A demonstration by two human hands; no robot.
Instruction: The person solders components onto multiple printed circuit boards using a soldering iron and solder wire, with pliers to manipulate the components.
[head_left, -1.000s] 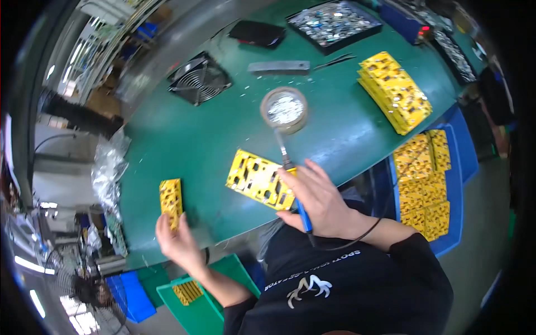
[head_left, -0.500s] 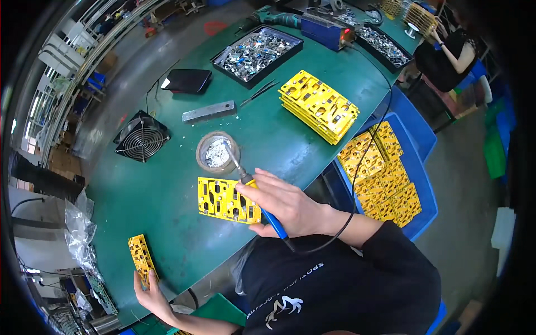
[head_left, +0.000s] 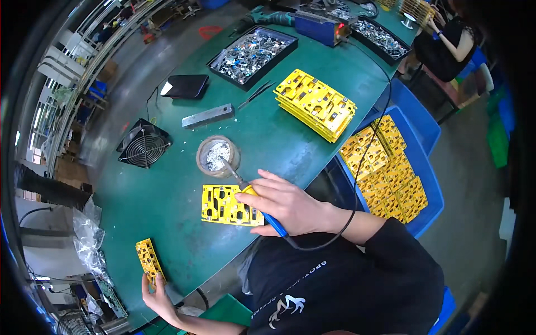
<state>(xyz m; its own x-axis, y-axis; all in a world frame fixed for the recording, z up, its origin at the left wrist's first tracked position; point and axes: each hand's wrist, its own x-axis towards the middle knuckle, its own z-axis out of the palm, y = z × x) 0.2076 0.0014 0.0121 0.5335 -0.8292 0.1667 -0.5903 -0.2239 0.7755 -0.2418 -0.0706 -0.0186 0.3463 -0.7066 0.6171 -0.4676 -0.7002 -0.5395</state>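
My right hand (head_left: 290, 207) is closed round a soldering iron (head_left: 273, 223) with a blue and yellow handle. The iron's tip points into a round pot (head_left: 234, 163) that holds white and silvery bits. Just below the pot, a yellow circuit board panel (head_left: 216, 204) lies on the green table, partly covered by my right hand. At the table's near left, my left hand (head_left: 158, 296) grips the lower end of a yellow circuit board panel (head_left: 147, 258) between thumb and fingers.
Beyond the pot are a metal bar (head_left: 207, 115), tweezers (head_left: 255, 94), a fan (head_left: 144, 144) and a stack of yellow panels (head_left: 315, 103). Trays of small parts (head_left: 254, 56) and a blue soldering station (head_left: 318, 28) stand farther back. A blue bin (head_left: 432, 204) holds more panels. A co-worker (head_left: 449, 50) sits at far right.
The iron's tip has shifted slightly lower in the pot. My left hand keeps its hold on the panel. The whole view has moved a little.
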